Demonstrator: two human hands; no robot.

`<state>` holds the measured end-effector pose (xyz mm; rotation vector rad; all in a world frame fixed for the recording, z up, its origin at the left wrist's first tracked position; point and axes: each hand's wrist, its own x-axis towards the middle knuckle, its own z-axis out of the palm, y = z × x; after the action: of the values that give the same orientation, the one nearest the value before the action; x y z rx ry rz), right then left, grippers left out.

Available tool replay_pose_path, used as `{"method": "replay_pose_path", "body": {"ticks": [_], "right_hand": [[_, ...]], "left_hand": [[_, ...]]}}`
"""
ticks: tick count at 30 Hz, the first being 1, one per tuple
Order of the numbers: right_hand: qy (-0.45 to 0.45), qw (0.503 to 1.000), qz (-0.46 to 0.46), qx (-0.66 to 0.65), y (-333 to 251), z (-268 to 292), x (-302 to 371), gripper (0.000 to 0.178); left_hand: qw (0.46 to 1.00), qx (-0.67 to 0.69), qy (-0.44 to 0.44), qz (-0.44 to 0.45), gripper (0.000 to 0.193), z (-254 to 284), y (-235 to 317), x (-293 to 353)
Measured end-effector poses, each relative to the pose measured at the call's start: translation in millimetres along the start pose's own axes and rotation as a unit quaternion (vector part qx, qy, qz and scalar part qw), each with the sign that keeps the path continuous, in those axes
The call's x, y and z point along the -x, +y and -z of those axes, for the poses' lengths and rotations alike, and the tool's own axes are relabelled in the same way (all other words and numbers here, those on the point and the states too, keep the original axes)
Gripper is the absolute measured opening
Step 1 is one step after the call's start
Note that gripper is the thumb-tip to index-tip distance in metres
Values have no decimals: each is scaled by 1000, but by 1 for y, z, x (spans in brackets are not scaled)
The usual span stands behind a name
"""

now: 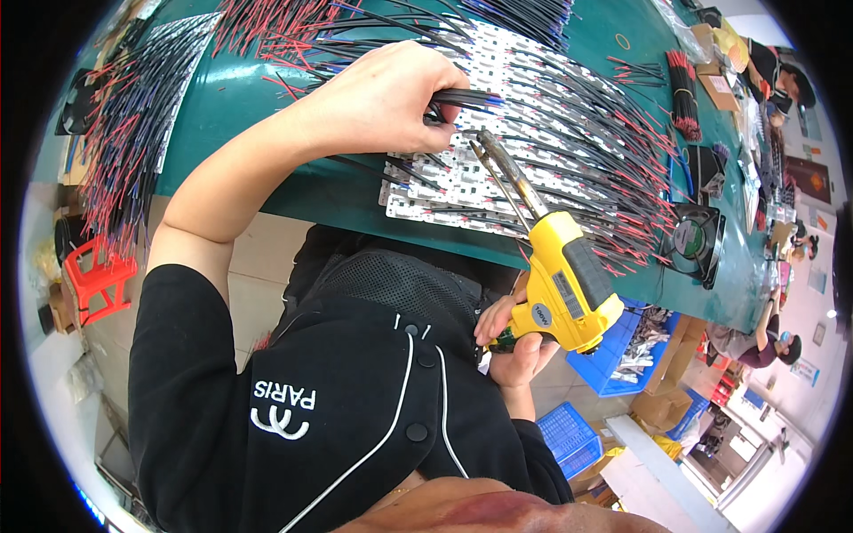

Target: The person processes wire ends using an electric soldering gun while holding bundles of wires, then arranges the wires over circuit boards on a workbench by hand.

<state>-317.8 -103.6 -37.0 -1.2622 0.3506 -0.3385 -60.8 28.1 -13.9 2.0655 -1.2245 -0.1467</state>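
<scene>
Head view: from where I'm standing, the left hand (400,98) has its fingers pinching a bundle of black wires (469,96) with blue ends, above the white panel (407,202) by the bench's (200,133) near edge. Just beyond that edge, the right hand's (515,336) fingers curl around a yellow soldering gun (569,280), its tip over the panel; whether it touches, I can't tell.

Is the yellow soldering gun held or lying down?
Held: the right hand grips the yellow soldering gun at its handle end.
</scene>
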Motion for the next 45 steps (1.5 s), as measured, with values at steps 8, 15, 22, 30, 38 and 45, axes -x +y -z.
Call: {"method": "replay_pose_path", "body": {"ticks": [8, 15, 22, 30, 38, 45], "right_hand": [[-11, 1000, 3, 11, 0, -1, -2, 63], [4, 1000, 4, 17, -1, -1, -3, 69], [5, 1000, 17, 0, -7, 2, -4, 77], [0, 1000, 24, -15, -6, 3, -3, 76], [17, 999, 44, -16, -4, 11, -4, 77], [13, 998, 61, 1, -8, 10, 1, 77]], "left_hand": [[999, -12, 10, -39, 21, 1, -1, 0], [998, -9, 9, -65, 22, 2, -5, 0], [998, -16, 1, -61, 21, 4, -3, -1], [997, -18, -15, -80, 21, 6, -14, 1], [955, 7, 291, 57, 17, 65, 38, -7], [997, 40, 26, -54, 23, 21, 23, 11]]}}
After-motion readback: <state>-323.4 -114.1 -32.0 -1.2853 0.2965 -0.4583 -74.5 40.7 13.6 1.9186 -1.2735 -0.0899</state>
